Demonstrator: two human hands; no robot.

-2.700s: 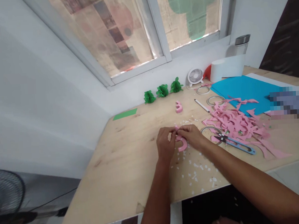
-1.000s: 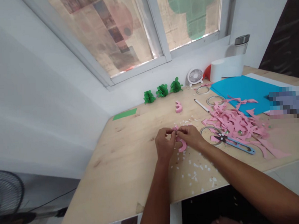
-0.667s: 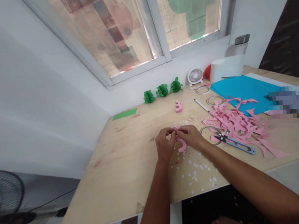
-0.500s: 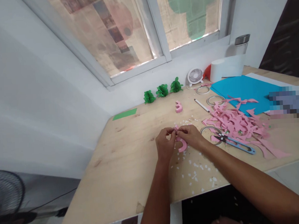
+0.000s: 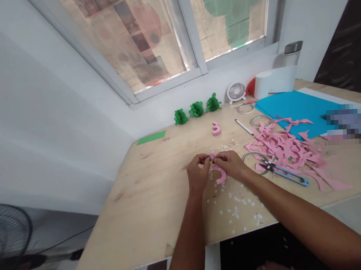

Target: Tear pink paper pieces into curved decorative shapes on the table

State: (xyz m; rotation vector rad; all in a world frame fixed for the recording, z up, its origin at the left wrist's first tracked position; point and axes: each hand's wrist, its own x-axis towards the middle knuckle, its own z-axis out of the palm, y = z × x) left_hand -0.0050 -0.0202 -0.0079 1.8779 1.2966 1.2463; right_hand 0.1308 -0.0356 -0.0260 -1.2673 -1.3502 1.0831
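Along the near edge of the worktop [image 5: 137, 226], small white scraps [image 5: 237, 202] lie scattered. They could stick to the pink paper if anything tacky is exposed on it.

Just beyond them lies a curved pink shape [image 5: 222, 177], directly below the hands. A wrist brushing it could nudge or crease it.

Above it, the fingers of the left hand [image 5: 198, 169] and right hand [image 5: 231, 163] meet, pinching a small pink piece [image 5: 212, 157] between them. Whether that piece joins the curved shape is hidden. Squeezing too hard might crumple it; pulling unevenly might tear it.

To the right rest blue-handled snips [image 5: 288, 175], blades pointing towards the right hand, overlapping a ring [image 5: 244, 159]; a careless sideways reach could catch the tips. Behind is a heap of pink offcuts [image 5: 285, 145], where a small piece could easily get lost, being the same colour.

Farther back sit another pink shape [image 5: 217, 130] and three green ornaments [image 5: 196, 108], well apart from the hands.
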